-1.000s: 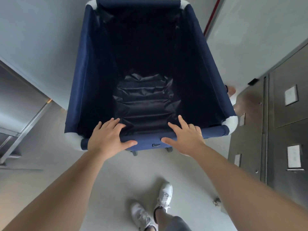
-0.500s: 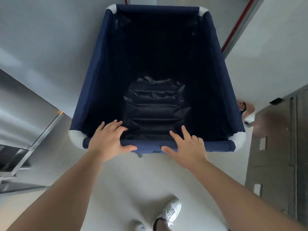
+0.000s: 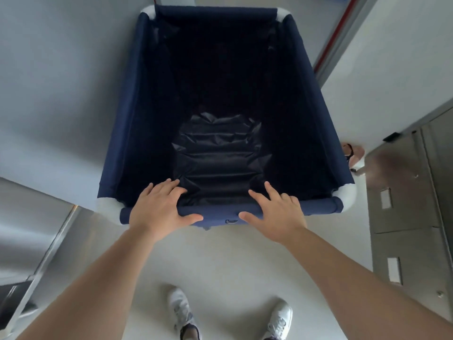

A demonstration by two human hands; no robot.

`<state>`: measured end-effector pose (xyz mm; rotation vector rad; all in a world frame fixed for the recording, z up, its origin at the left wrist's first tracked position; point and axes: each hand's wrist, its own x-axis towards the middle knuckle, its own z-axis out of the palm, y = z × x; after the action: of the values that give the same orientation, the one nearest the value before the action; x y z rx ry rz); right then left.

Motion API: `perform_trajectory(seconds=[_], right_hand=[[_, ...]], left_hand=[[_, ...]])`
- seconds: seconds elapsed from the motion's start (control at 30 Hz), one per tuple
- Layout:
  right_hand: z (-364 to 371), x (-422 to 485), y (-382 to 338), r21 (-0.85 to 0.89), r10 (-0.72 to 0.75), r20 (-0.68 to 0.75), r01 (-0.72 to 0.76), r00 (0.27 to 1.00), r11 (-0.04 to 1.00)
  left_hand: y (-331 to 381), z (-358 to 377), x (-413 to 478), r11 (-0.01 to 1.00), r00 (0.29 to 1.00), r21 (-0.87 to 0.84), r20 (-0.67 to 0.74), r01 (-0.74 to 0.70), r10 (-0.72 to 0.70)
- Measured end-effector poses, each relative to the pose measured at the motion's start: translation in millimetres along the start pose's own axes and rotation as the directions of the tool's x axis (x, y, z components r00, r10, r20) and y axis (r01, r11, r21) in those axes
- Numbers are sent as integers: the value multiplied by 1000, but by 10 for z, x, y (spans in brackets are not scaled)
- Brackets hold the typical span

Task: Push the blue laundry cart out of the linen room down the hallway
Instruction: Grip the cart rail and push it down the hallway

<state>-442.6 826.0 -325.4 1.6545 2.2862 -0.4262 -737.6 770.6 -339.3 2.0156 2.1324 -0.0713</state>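
Observation:
The blue laundry cart (image 3: 127,114) fills the middle of the head view, a deep navy fabric bin with white padded corners and a crumpled dark liner at the bottom. It holds no linen. My left hand (image 3: 159,207) lies over the cart's near top rail, fingers draped inside, thumb along the outer face. My right hand (image 3: 274,209) rests on the same rail a little to the right, fingers spread over the edge. Both arms are stretched out toward the cart.
Pale walls flank the cart on both sides. A steel unit (image 3: 31,241) stands at the lower left and steel cabinet doors (image 3: 411,207) at the right. Another person's sandalled foot (image 3: 353,153) shows beside the cart's right corner. A red-striped door frame (image 3: 335,38) lies ahead on the right.
The cart has rolled forward, with the walls and steel cabinets sliding back past it. My feet have stepped after it. Both hands stay on the near rail.

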Motion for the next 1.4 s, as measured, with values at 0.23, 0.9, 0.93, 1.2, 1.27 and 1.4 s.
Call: perform_trajectory(seconds=[0.23, 0.9, 0.93, 1.2, 1.27, 1.4], right_hand=[[-49, 246, -848, 25, 89, 29, -90, 996, 996], [-415, 1062, -1363, 85, 175, 17, -176, 984, 981], [-446, 1131, -1359, 83, 178, 17, -179, 984, 980], [-635, 1663, -1309, 89, 174, 4, -174, 985, 981], [-676, 1775, -1321, 93, 183, 7, -183, 983, 979], [-769, 2021, -1350, 116, 210, -8, -207, 978, 971]], left_hand=[[-905, -179, 345, 994, 995, 48, 44, -95, 93], [-1579, -437, 1354, 974, 978, 95, 63, -205, 200], [-1590, -449, 1429, 974, 978, 97, 57, -206, 201], [-1715, -536, 2027, 970, 973, 73, 14, -232, 231], [-1757, -561, 2169, 968, 970, 69, 3, -242, 243], [-1839, -614, 2462, 964, 965, 49, -18, -260, 261]])
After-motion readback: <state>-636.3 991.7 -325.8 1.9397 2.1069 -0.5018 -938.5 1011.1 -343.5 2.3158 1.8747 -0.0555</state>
